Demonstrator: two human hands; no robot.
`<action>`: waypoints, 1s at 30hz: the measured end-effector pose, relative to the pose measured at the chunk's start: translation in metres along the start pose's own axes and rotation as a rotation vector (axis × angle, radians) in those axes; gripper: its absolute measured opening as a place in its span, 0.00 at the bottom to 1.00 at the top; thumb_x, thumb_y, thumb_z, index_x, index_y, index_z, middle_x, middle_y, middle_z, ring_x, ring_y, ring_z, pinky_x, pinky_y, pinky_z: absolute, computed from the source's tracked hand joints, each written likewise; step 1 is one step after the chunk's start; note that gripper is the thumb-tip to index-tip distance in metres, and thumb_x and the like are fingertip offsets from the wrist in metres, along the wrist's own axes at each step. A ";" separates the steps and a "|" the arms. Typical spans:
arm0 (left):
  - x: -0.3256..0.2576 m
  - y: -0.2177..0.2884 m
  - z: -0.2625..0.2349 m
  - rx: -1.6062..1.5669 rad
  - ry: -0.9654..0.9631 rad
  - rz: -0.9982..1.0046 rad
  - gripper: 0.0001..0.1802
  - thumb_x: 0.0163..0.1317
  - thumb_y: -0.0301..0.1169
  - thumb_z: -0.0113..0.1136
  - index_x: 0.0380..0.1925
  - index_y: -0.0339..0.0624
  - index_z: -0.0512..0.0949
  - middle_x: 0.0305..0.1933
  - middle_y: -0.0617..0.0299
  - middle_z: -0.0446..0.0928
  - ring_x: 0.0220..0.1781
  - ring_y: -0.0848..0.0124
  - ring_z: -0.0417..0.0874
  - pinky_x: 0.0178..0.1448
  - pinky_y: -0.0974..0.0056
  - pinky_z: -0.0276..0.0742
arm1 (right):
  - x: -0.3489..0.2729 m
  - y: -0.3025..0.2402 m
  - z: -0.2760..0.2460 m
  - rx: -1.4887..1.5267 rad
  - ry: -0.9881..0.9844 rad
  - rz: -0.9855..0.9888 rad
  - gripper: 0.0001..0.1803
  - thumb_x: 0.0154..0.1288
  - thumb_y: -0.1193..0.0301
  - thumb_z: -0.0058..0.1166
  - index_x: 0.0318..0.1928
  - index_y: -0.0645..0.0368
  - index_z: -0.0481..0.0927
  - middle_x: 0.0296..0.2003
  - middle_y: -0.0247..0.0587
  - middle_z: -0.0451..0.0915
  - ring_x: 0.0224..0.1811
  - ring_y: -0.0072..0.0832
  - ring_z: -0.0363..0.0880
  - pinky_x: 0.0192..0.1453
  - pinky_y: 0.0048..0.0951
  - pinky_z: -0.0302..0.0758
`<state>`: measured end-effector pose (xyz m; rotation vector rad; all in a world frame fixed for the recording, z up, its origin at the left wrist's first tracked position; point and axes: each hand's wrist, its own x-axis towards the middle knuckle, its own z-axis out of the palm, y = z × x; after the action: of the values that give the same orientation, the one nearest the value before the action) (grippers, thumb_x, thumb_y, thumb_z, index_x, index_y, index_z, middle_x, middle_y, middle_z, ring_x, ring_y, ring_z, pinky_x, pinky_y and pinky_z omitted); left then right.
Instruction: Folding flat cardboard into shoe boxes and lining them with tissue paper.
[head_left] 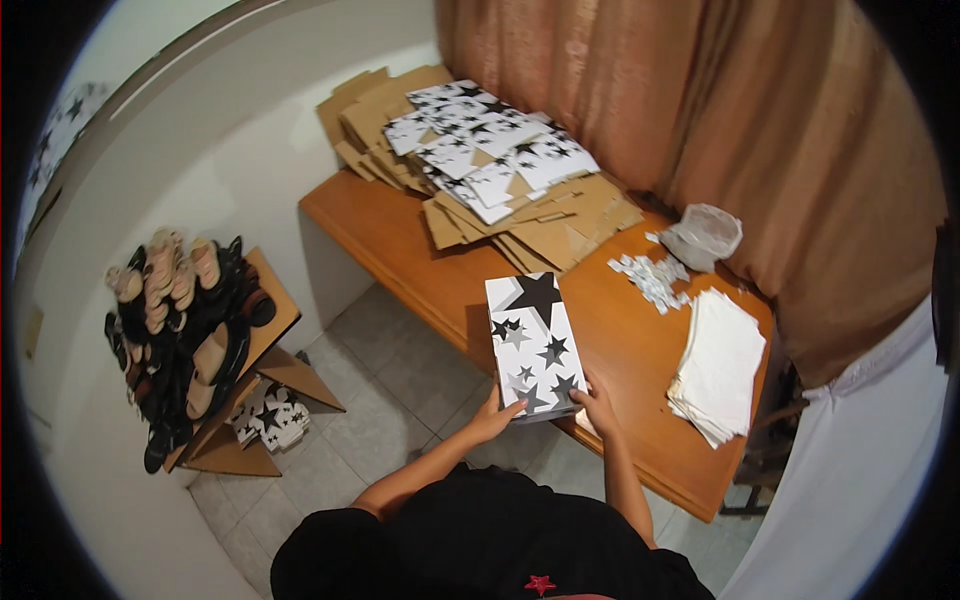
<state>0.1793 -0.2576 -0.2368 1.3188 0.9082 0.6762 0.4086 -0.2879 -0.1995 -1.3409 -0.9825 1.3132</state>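
Note:
A closed white shoebox [534, 345] printed with black and grey stars is held in front of me, over the near edge of the wooden table [400, 255]. My left hand [496, 414] grips its near left corner, thumb on the lid. On the near right corner, my right hand [598, 404] holds it the same way, thumb on top and fingers along the side. What lies inside the box is hidden. Beyond it on the table is a big pile of flat cardboard box blanks [570, 225], several of them star-printed [505, 150].
Small whitish packets [650, 282] lie beside a clear plastic bag [703, 236]. A stack of white paper sheets [718, 365] rests at the table's right. To the left, shoes and sandals [210, 360] crowd a small wooden stand [275, 290], with star-printed card [272, 418] beneath. A brown curtain [780, 130] hangs behind.

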 end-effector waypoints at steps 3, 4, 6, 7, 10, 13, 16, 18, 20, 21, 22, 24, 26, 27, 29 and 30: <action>-0.036 0.044 -0.042 -0.097 0.064 -0.142 0.50 0.53 0.48 0.61 0.68 0.49 0.41 0.64 0.53 0.58 0.64 0.63 0.61 0.59 0.59 0.65 | 0.002 0.011 0.042 0.020 -0.041 -0.080 0.35 0.55 0.74 0.54 0.64 0.60 0.58 0.59 0.44 0.60 0.61 0.37 0.63 0.63 0.36 0.61; -0.051 0.051 -0.063 -0.097 0.107 -0.132 0.50 0.53 0.48 0.61 0.68 0.49 0.41 0.64 0.53 0.58 0.64 0.63 0.61 0.59 0.59 0.65 | 0.006 0.009 0.064 0.003 -0.093 -0.097 0.36 0.56 0.72 0.54 0.65 0.60 0.57 0.61 0.45 0.57 0.63 0.38 0.60 0.64 0.37 0.60; -0.075 0.059 -0.102 -0.178 0.105 -0.258 0.54 0.49 0.46 0.65 0.68 0.50 0.40 0.64 0.54 0.57 0.63 0.63 0.62 0.58 0.59 0.67 | 0.014 -0.001 0.113 0.006 -0.176 -0.254 0.40 0.54 0.66 0.57 0.66 0.60 0.54 0.62 0.45 0.54 0.65 0.39 0.57 0.65 0.38 0.58; -0.088 0.061 -0.120 -0.198 0.170 -0.145 0.53 0.49 0.44 0.66 0.68 0.49 0.41 0.64 0.56 0.56 0.63 0.63 0.61 0.59 0.58 0.67 | 0.017 -0.007 0.140 0.019 -0.227 -0.403 0.45 0.53 0.60 0.59 0.67 0.60 0.51 0.63 0.46 0.51 0.66 0.40 0.53 0.67 0.39 0.55; -0.122 0.083 -0.188 -0.209 0.247 0.036 0.56 0.49 0.37 0.66 0.68 0.42 0.35 0.66 0.53 0.54 0.68 0.64 0.55 0.68 0.61 0.52 | 0.026 -0.031 0.218 -0.142 -0.315 -0.685 0.57 0.44 0.48 0.64 0.68 0.60 0.46 0.65 0.50 0.46 0.68 0.42 0.47 0.69 0.41 0.50; -0.164 0.123 -0.255 -0.058 0.394 0.345 0.56 0.48 0.38 0.68 0.68 0.40 0.38 0.67 0.51 0.53 0.68 0.63 0.53 0.69 0.61 0.49 | 0.026 -0.073 0.305 -0.336 -0.262 -0.880 0.63 0.35 0.52 0.69 0.68 0.61 0.45 0.63 0.55 0.49 0.66 0.47 0.49 0.67 0.44 0.50; -0.201 0.162 -0.314 0.032 0.454 0.584 0.57 0.47 0.38 0.69 0.67 0.40 0.38 0.68 0.50 0.51 0.69 0.63 0.53 0.69 0.61 0.47 | 0.029 -0.108 0.381 -0.289 -0.145 -1.150 0.54 0.38 0.70 0.65 0.67 0.62 0.49 0.60 0.57 0.54 0.62 0.49 0.55 0.64 0.43 0.55; -0.224 0.193 -0.342 0.057 0.489 0.626 0.59 0.44 0.37 0.72 0.68 0.42 0.39 0.68 0.51 0.51 0.69 0.62 0.52 0.70 0.60 0.46 | 0.034 -0.134 0.419 -0.218 -0.105 -1.265 0.51 0.40 0.73 0.62 0.67 0.62 0.49 0.60 0.56 0.55 0.63 0.49 0.55 0.64 0.43 0.56; -0.247 0.226 -0.363 0.282 0.515 0.731 0.63 0.38 0.34 0.76 0.68 0.42 0.40 0.69 0.52 0.51 0.69 0.63 0.54 0.69 0.61 0.49 | 0.042 -0.167 0.455 -0.159 -0.108 -1.379 0.49 0.41 0.72 0.61 0.66 0.62 0.51 0.61 0.56 0.55 0.64 0.49 0.55 0.64 0.42 0.56; -0.258 0.247 -0.371 0.235 0.565 0.647 0.64 0.36 0.32 0.77 0.68 0.42 0.41 0.68 0.53 0.52 0.68 0.64 0.54 0.68 0.61 0.51 | 0.045 -0.190 0.470 -0.138 -0.133 -1.426 0.46 0.42 0.72 0.60 0.65 0.62 0.54 0.61 0.56 0.56 0.64 0.48 0.56 0.65 0.42 0.56; -0.267 0.265 -0.379 0.186 0.617 0.561 0.65 0.33 0.29 0.78 0.68 0.41 0.41 0.68 0.53 0.52 0.68 0.65 0.55 0.67 0.62 0.54 | 0.043 -0.214 0.488 -0.090 -0.172 -1.444 0.45 0.42 0.71 0.60 0.64 0.64 0.57 0.61 0.56 0.58 0.64 0.49 0.56 0.65 0.42 0.56; -0.274 0.290 -0.422 0.596 0.789 0.604 0.60 0.37 0.27 0.76 0.68 0.41 0.45 0.64 0.52 0.60 0.66 0.66 0.59 0.65 0.62 0.59 | 0.041 -0.258 0.519 -0.102 -0.162 -1.581 0.46 0.41 0.75 0.61 0.64 0.65 0.56 0.62 0.56 0.58 0.65 0.49 0.56 0.65 0.42 0.56; -0.282 0.330 -0.445 0.764 0.919 0.638 0.57 0.40 0.28 0.74 0.67 0.41 0.47 0.59 0.52 0.65 0.62 0.67 0.65 0.58 0.64 0.67 | 0.043 -0.297 0.551 -0.001 -0.204 -1.595 0.49 0.41 0.80 0.64 0.65 0.65 0.54 0.64 0.55 0.57 0.65 0.47 0.56 0.65 0.38 0.57; -0.283 0.350 -0.457 0.814 0.968 0.646 0.55 0.41 0.28 0.74 0.67 0.41 0.48 0.57 0.54 0.68 0.56 0.68 0.69 0.52 0.66 0.69 | 0.049 -0.318 0.562 -0.028 -0.181 -1.665 0.49 0.42 0.79 0.64 0.66 0.64 0.53 0.63 0.54 0.59 0.64 0.45 0.59 0.64 0.37 0.59; -0.291 0.388 -0.482 0.973 1.076 0.816 0.51 0.44 0.28 0.72 0.65 0.41 0.50 0.48 0.58 0.73 0.36 0.74 0.75 0.35 0.70 0.71 | 0.058 -0.356 0.592 0.055 -0.223 -1.656 0.47 0.44 0.79 0.64 0.66 0.63 0.55 0.60 0.53 0.63 0.62 0.44 0.63 0.63 0.37 0.62; -0.293 0.404 -0.489 0.845 1.100 0.962 0.49 0.45 0.27 0.71 0.64 0.42 0.51 0.46 0.59 0.74 0.30 0.73 0.72 0.33 0.69 0.71 | 0.064 -0.375 0.607 0.101 -0.248 -1.654 0.45 0.45 0.79 0.64 0.65 0.62 0.55 0.58 0.53 0.65 0.61 0.44 0.64 0.62 0.37 0.62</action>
<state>-0.3570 -0.1946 0.2065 2.2026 1.4994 2.0454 -0.1576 -0.0905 0.1933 0.0192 -1.5685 0.1815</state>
